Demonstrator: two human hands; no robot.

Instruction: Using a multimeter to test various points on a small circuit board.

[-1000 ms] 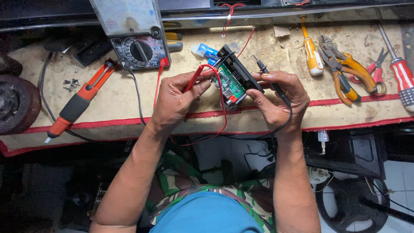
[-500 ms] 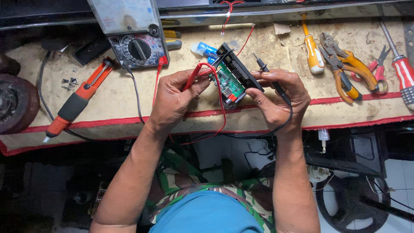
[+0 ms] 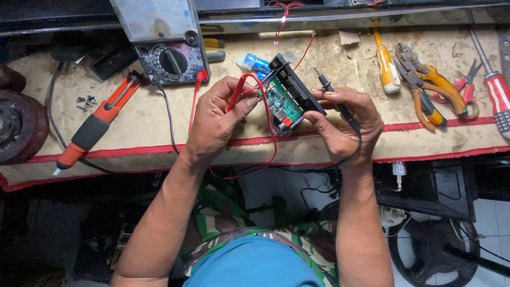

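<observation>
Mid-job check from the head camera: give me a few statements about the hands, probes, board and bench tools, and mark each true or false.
1. The left hand pinches the red probe against the green circuit board. True.
2. The right hand is empty. False: it holds the black probe and steadies the board's black housing.
3. The analog multimeter sits on the bench beyond the left hand. True.
4. The orange soldering iron is in the right hand. False: it lies on the bench mat, left of the left hand.
5. The pliers lie right of the right hand. True.
</observation>
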